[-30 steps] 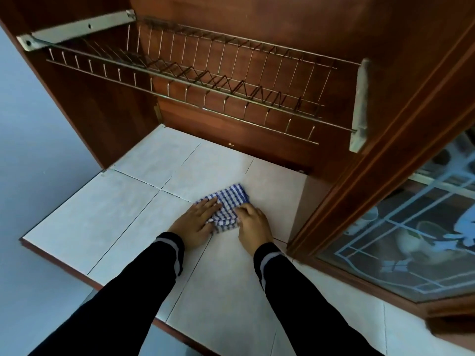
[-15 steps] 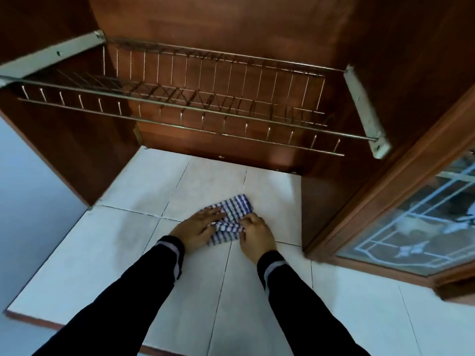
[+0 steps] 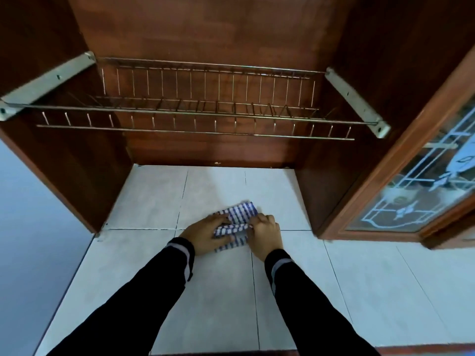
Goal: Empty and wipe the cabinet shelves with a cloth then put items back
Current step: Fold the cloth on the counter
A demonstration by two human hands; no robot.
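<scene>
A blue-and-white checked cloth [image 3: 237, 219] lies folded on the white tiled counter [image 3: 221, 299], just in front of the open wooden cabinet [image 3: 205, 29]. My left hand [image 3: 205, 235] holds its left side with the fingers laid over a fold. My right hand [image 3: 266, 233] pinches the cloth's right edge with curled fingers. Above, a bare metal wire dish rack [image 3: 200, 111] spans the cabinet between two white brackets. No items stand on the rack or on the tiles under it.
An open cabinet door [image 3: 421, 191] with patterned glass hangs at the right, close to my right arm. The cabinet's left wooden side panel [image 3: 64, 155] reaches down to the counter. A pale blue wall [image 3: 30, 227] is at the left beyond the counter edge.
The view has swung to face the cabinet squarely. Both hands have drawn the cloth's folds closer together, staying at about the same spot on the tiles.
</scene>
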